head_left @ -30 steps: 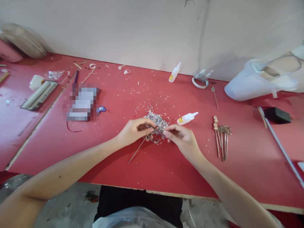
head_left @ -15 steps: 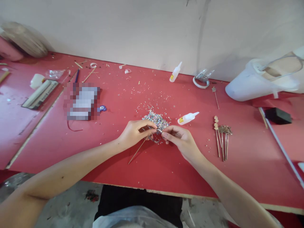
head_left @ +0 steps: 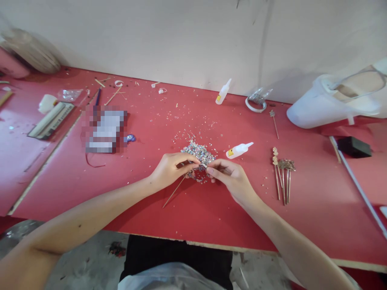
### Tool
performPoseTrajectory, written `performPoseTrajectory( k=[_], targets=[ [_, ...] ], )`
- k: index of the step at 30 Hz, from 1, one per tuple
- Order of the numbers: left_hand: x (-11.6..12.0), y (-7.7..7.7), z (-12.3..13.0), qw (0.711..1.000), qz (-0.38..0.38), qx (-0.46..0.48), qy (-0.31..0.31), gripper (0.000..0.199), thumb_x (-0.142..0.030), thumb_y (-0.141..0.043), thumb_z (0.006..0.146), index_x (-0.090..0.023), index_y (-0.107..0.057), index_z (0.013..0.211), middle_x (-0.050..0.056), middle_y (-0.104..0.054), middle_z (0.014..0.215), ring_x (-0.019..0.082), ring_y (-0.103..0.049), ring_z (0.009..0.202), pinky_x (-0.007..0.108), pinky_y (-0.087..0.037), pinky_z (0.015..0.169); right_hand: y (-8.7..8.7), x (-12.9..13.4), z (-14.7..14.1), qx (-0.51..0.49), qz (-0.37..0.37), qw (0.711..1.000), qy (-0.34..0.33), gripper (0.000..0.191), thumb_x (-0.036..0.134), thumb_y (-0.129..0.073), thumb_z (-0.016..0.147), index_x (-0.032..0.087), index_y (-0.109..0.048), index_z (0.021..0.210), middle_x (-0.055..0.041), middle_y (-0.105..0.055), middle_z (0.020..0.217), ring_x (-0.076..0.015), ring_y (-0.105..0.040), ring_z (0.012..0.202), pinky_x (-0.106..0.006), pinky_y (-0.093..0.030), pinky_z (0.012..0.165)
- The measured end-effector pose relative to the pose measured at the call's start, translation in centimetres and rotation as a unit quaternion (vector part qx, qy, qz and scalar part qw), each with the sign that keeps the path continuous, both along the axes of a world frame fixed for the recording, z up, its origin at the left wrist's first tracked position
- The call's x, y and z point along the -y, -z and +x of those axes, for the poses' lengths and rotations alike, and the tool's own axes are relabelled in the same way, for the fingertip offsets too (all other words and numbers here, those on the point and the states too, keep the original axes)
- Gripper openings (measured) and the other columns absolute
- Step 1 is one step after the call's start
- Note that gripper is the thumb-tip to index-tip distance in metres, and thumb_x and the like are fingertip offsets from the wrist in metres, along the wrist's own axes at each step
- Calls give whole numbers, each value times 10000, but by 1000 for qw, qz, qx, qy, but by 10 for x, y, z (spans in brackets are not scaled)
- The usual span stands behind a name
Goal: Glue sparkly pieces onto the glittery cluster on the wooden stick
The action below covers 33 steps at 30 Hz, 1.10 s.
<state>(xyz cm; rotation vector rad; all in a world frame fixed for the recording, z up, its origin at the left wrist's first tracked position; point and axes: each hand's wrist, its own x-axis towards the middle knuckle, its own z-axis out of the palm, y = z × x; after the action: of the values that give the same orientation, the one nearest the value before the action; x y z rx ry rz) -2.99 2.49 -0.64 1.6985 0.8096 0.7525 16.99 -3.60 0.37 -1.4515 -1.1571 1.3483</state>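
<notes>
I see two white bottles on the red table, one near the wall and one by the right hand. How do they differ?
The near bottle lies close to the right hand; the far bottle is by the wall. The near bottle's nozzle points mostly rightward in the picture, the far bottle's mostly upward. Both are white with a narrow nozzle and a yellow label; neither is held.

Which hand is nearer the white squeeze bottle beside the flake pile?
Right. The right hand is just on the person's side of the squeeze bottle; the left hand is farther off, to the left.
</notes>
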Motion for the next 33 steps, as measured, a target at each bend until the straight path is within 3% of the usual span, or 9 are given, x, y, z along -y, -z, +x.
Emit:
performPoseTrajectory(
  k=[19,25,30,33],
  targets=[
    [0,1,0,1000,13,-14,-2,154,-296,-631,859,-169,-693,922,46,-727,863,98,-652,585,205,-566,589,1,0,0,1,6,1000,5,229,386,-731,722,176,-666,786,2,-615,669,-102,-556,549,-254,-500,546],
    [0,1,1,999,-50,1,-3,211,-308,-648,839,-163,-654,991,35,-713,827,106,-666,579,202,-577,569,2,0,0,-1,15,1000,14,211,378,-723,731,185,-655,780,14,-601,636,-107,-555,545,-260,-492,549],
    [2,3,2,993,-114,25,-3,378,-289,-620,855,-191,-586,1218,68,-688,1054,128,-708,674,261,-612,665,3,1,-2,-7,20,999,29,193,363,-714,744,184,-648,780,19,-594,636,-104,-547,544,-264,-484,556],
    [2,3,0,995,-97,7,-3,397,-316,-624,854,-229,-595,1240,55,-693,1081,147,-711,745,271,-606,702,3,1,-4,-4,26,999,32,188,358,-707,751,183,-645,781,15,-597,651,-106,-546,556,-268,-481,564]
  ],
)
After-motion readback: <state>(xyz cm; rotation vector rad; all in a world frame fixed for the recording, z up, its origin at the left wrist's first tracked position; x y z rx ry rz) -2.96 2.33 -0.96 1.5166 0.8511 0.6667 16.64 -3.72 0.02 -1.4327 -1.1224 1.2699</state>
